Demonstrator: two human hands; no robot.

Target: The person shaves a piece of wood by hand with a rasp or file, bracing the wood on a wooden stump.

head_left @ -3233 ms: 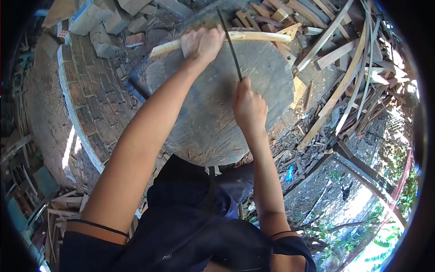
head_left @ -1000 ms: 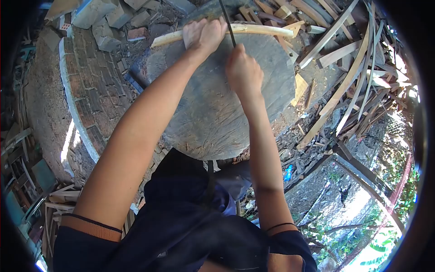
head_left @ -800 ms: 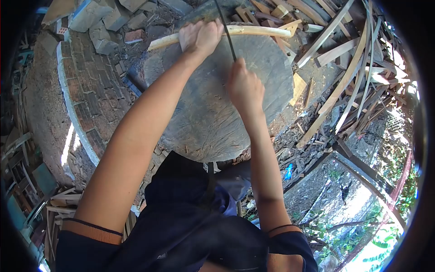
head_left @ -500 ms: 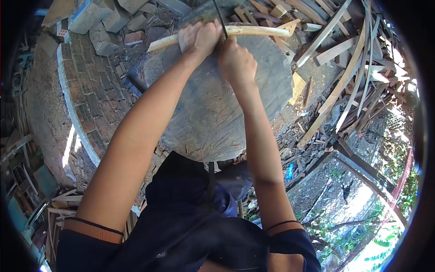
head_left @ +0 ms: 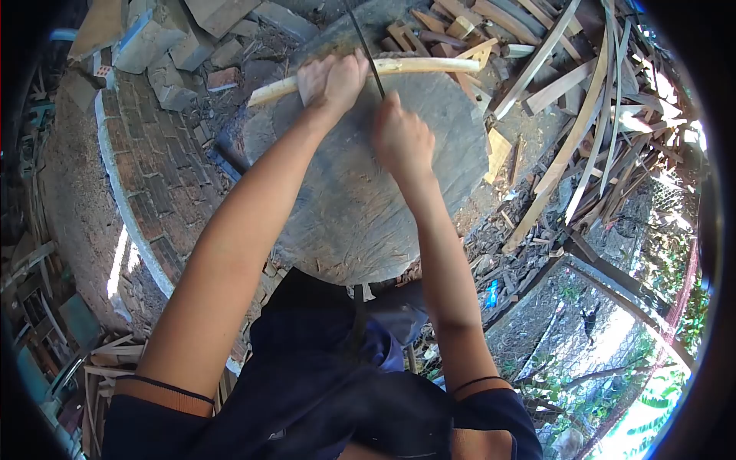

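A pale, slightly curved wooden stick (head_left: 429,66) lies across the far part of a broad round chopping block (head_left: 353,207). Just left of the cutting spot, my left hand (head_left: 335,83) is closed over the stick and presses it against the block. My right hand (head_left: 404,138), a little blurred, is wrapped round the grip of a saw, its fingers hiding the handle. The saw's narrow dark blade (head_left: 363,40) runs away from me and crosses the stick close beside my left hand. How deep the blade sits in the wood cannot be made out.
Wood offcuts and long curved strips (head_left: 590,100) are heaped at the right. Concrete and stone blocks (head_left: 149,42) stand at the upper left, above brick paving (head_left: 153,169). A metal frame (head_left: 613,287) lies at the lower right, and scraps litter the ground around the block.
My right hand has drawn the saw toward me, away from the stick. My left hand keeps its hold, and the whole view has shifted slightly.
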